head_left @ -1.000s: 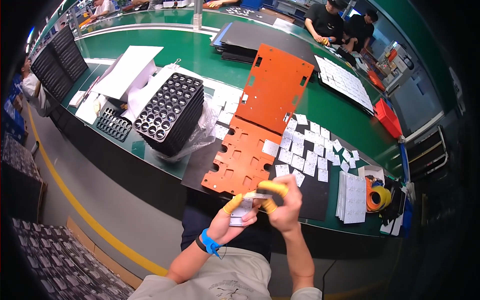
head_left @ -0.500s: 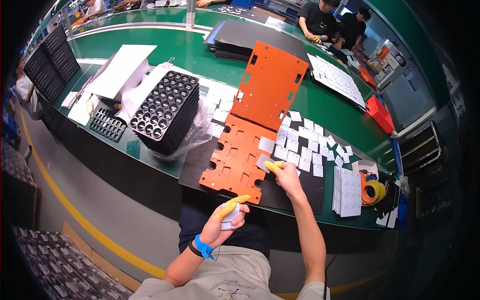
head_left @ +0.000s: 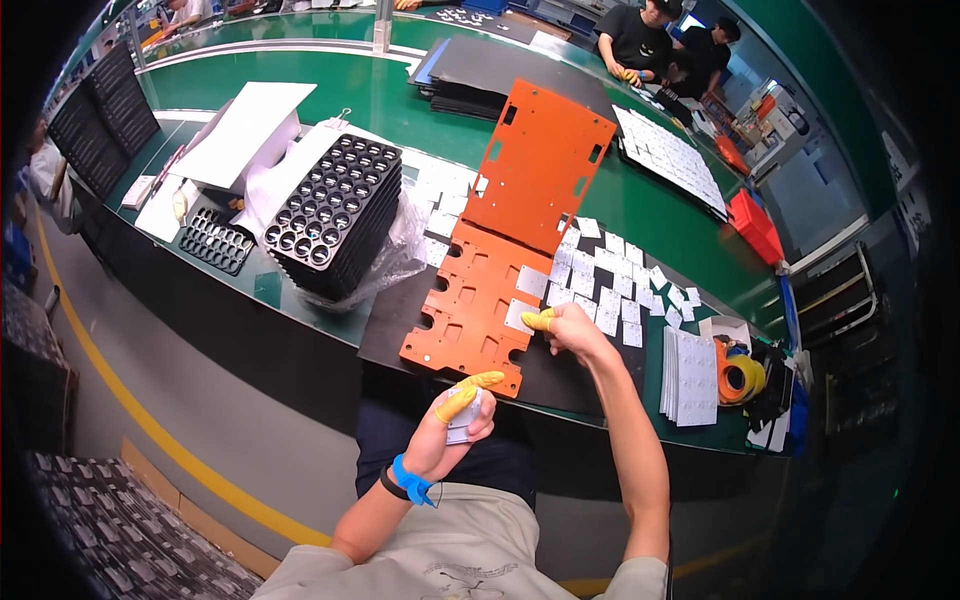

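An orange hinged fixture (head_left: 470, 305) lies open in front of me, its perforated lid (head_left: 540, 165) tilted away at the far side. My right hand (head_left: 572, 332), with yellow finger covers, is closed at the right edge of a thin white rectangular plate (head_left: 519, 314), which sits over a recess on the fixture's right side. Just beyond it, another white plate (head_left: 532, 283) lies on the fixture. My left hand (head_left: 452, 428), also with yellow finger covers, grips a small stack of white plates (head_left: 463, 418) at the fixture's near edge.
Many loose white plates (head_left: 606, 262) are spread on a black mat right of the fixture. Stacked black trays (head_left: 335, 205) stand to the left. White sheets (head_left: 690, 378) and tape rolls (head_left: 742, 375) sit at the right. A red bin (head_left: 753, 228) and co-workers (head_left: 640, 45) are farther off.
My right hand has moved slightly up and left, and the plate at its fingertips has shifted and turned into line on the fixture. The left hand still holds its stack, slightly higher.
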The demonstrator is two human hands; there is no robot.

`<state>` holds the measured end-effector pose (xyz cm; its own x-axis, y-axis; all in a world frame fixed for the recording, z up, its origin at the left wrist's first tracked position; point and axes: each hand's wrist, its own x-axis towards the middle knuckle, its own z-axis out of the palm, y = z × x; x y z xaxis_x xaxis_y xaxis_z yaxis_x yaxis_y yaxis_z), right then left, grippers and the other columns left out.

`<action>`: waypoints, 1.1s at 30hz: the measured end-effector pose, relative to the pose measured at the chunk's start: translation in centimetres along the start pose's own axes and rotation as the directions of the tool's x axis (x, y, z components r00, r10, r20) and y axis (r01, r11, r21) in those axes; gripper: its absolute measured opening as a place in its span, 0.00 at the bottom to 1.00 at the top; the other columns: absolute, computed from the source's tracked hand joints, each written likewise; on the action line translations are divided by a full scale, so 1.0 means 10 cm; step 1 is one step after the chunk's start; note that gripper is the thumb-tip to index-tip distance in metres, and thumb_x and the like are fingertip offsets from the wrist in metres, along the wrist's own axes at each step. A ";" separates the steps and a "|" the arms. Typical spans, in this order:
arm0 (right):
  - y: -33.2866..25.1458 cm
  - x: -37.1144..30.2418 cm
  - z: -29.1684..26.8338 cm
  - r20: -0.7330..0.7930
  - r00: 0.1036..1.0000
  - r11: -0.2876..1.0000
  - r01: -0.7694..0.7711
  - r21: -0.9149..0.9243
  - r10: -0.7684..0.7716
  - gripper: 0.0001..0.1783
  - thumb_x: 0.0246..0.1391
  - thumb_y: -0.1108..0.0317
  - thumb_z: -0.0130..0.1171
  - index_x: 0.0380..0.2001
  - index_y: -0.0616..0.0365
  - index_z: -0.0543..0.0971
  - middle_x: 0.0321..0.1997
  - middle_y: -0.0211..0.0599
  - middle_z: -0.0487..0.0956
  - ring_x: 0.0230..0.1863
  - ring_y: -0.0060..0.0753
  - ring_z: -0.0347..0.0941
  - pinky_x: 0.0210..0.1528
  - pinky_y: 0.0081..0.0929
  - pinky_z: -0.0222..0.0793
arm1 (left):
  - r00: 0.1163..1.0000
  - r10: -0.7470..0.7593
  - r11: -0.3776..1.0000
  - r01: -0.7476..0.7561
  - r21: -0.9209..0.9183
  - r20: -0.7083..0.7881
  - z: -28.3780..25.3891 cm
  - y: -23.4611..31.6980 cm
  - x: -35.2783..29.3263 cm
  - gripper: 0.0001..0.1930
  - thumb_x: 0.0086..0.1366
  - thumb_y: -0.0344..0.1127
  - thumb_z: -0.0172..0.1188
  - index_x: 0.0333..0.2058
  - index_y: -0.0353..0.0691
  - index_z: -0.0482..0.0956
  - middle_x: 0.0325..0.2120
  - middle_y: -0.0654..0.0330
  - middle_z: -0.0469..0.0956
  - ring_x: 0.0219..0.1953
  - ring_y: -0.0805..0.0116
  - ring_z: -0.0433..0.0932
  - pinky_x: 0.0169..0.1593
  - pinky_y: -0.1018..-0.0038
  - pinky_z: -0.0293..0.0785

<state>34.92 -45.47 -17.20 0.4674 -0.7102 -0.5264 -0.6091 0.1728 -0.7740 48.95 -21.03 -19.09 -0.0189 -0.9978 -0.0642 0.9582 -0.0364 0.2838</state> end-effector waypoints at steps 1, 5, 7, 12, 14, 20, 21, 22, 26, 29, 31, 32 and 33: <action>0.01 -0.03 0.04 -0.057 0.998 0.998 0.015 -0.055 -0.018 0.22 0.54 0.55 0.73 0.19 0.59 0.78 0.15 0.24 0.69 0.14 0.16 0.61 0.16 0.21 0.60 | 1.000 0.010 1.000 -0.010 0.008 0.005 0.01 0.03 -0.01 0.23 0.75 0.40 0.51 0.60 0.29 0.68 0.32 0.63 0.71 0.25 0.80 0.63 0.30 0.81 0.61; -0.12 -0.05 -0.04 -0.057 0.998 0.993 0.011 -0.114 -0.017 0.24 0.54 0.54 0.73 0.16 0.59 0.77 0.14 0.25 0.70 0.14 0.16 0.62 0.16 0.22 0.64 | 0.999 0.045 0.998 -0.045 0.035 -0.020 0.09 0.01 -0.05 0.22 0.75 0.39 0.50 0.60 0.30 0.68 0.31 0.64 0.70 0.25 0.80 0.62 0.30 0.81 0.61; -0.15 -0.04 -0.08 -0.063 0.998 0.969 -0.026 -0.246 0.011 0.25 0.51 0.53 0.75 0.20 0.67 0.82 0.15 0.30 0.74 0.15 0.20 0.68 0.16 0.25 0.68 | 1.000 0.027 1.000 -0.027 0.006 -0.014 0.08 -0.04 -0.08 0.22 0.75 0.39 0.50 0.60 0.30 0.68 0.30 0.65 0.69 0.25 0.80 0.62 0.30 0.81 0.60; -0.34 -0.35 0.10 -0.286 0.934 0.709 -0.053 -0.703 -0.214 0.35 0.49 0.42 0.72 0.22 0.74 0.82 0.26 0.58 0.83 0.27 0.53 0.81 0.32 0.44 0.76 | 0.999 0.038 0.998 -0.038 -0.048 0.003 0.09 0.12 -0.20 0.27 0.75 0.46 0.50 0.63 0.32 0.66 0.31 0.66 0.66 0.28 0.78 0.61 0.32 0.80 0.61; -0.53 -0.57 0.22 -0.345 0.881 0.617 -0.081 -0.783 -0.323 0.36 0.53 0.40 0.67 0.22 0.73 0.81 0.25 0.62 0.81 0.31 0.63 0.80 0.34 0.50 0.73 | 0.997 0.072 0.996 -0.070 -0.051 0.037 0.05 0.23 -0.27 0.28 0.73 0.46 0.51 0.65 0.33 0.64 0.34 0.64 0.67 0.30 0.75 0.64 0.34 0.79 0.63; -1.28 -0.57 0.79 -0.026 0.621 0.423 0.502 -0.754 -0.783 0.20 0.52 0.61 0.70 0.46 0.59 0.81 0.44 0.46 0.81 0.42 0.51 0.79 0.42 0.40 0.74 | 0.985 0.174 0.981 -0.174 -0.081 -0.009 -0.37 0.53 -0.43 0.22 0.74 0.45 0.49 0.57 0.33 0.72 0.39 0.62 0.71 0.31 0.75 0.66 0.34 0.78 0.65; -1.43 -0.48 0.91 0.074 0.483 0.302 0.651 -0.696 -0.872 0.25 0.50 0.63 0.71 0.52 0.58 0.79 0.50 0.46 0.79 0.46 0.49 0.78 0.46 0.38 0.74 | 0.983 0.185 0.979 -0.186 -0.079 -0.013 -0.42 0.57 -0.44 0.22 0.74 0.45 0.49 0.57 0.33 0.72 0.39 0.62 0.71 0.31 0.75 0.66 0.34 0.78 0.65; -1.65 -0.41 1.04 0.166 0.484 0.265 0.698 -0.665 -0.859 0.31 0.47 0.64 0.72 0.56 0.58 0.76 0.55 0.48 0.76 0.51 0.50 0.75 0.51 0.39 0.72 | 0.983 0.181 0.978 -0.180 -0.109 0.005 -0.47 0.62 -0.44 0.22 0.74 0.45 0.49 0.57 0.34 0.72 0.39 0.62 0.71 0.31 0.75 0.66 0.33 0.78 0.64; -2.29 0.06 1.55 0.559 0.315 -0.153 0.756 -0.636 -0.767 0.55 0.35 0.71 0.69 0.71 0.56 0.59 0.74 0.59 0.56 0.75 0.64 0.51 0.75 0.54 0.50 | 0.973 0.210 0.967 -0.221 -0.126 -0.097 -0.59 0.74 -0.54 0.23 0.73 0.48 0.51 0.55 0.34 0.74 0.35 0.61 0.70 0.29 0.74 0.64 0.31 0.78 0.63; -2.71 0.22 1.74 0.729 0.282 -0.425 0.661 -0.619 -0.623 0.57 0.35 0.74 0.64 0.73 0.55 0.54 0.77 0.57 0.52 0.78 0.62 0.46 0.76 0.60 0.46 | 0.966 0.228 0.957 -0.246 -0.153 -0.125 -0.67 0.76 -0.66 0.24 0.73 0.48 0.51 0.56 0.34 0.74 0.35 0.61 0.71 0.29 0.74 0.65 0.31 0.78 0.63; -2.83 0.38 1.80 0.802 0.350 -0.460 0.678 -0.574 -0.484 0.63 0.29 0.66 0.72 0.73 0.57 0.54 0.78 0.55 0.51 0.79 0.58 0.44 0.78 0.53 0.43 | 0.964 0.252 0.944 -0.264 -0.200 -0.083 -0.78 0.76 -0.70 0.24 0.75 0.46 0.47 0.57 0.32 0.73 0.38 0.60 0.73 0.29 0.74 0.66 0.31 0.79 0.63; -2.89 0.42 1.83 0.835 0.369 -0.476 0.695 -0.540 -0.409 0.65 0.27 0.67 0.73 0.73 0.58 0.53 0.78 0.54 0.51 0.79 0.57 0.44 0.78 0.53 0.44 | 0.960 0.255 0.943 -0.274 -0.188 -0.117 -0.81 0.77 -0.71 0.24 0.75 0.46 0.47 0.57 0.32 0.73 0.38 0.60 0.73 0.29 0.74 0.66 0.31 0.79 0.63; -2.92 0.44 1.86 0.857 0.360 -0.477 0.718 -0.507 -0.369 0.66 0.27 0.67 0.74 0.73 0.58 0.53 0.78 0.54 0.52 0.79 0.57 0.44 0.78 0.53 0.45 | 0.955 0.257 0.943 -0.281 -0.176 -0.148 -0.84 0.78 -0.71 0.24 0.75 0.46 0.47 0.57 0.32 0.73 0.38 0.60 0.73 0.28 0.74 0.66 0.30 0.78 0.63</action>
<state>66.70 -40.98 -3.43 0.9421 0.2650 -0.2054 0.3010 -0.9383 0.1701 58.99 -13.72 -24.45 0.2703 -0.9539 -0.1303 0.9596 0.2559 0.1172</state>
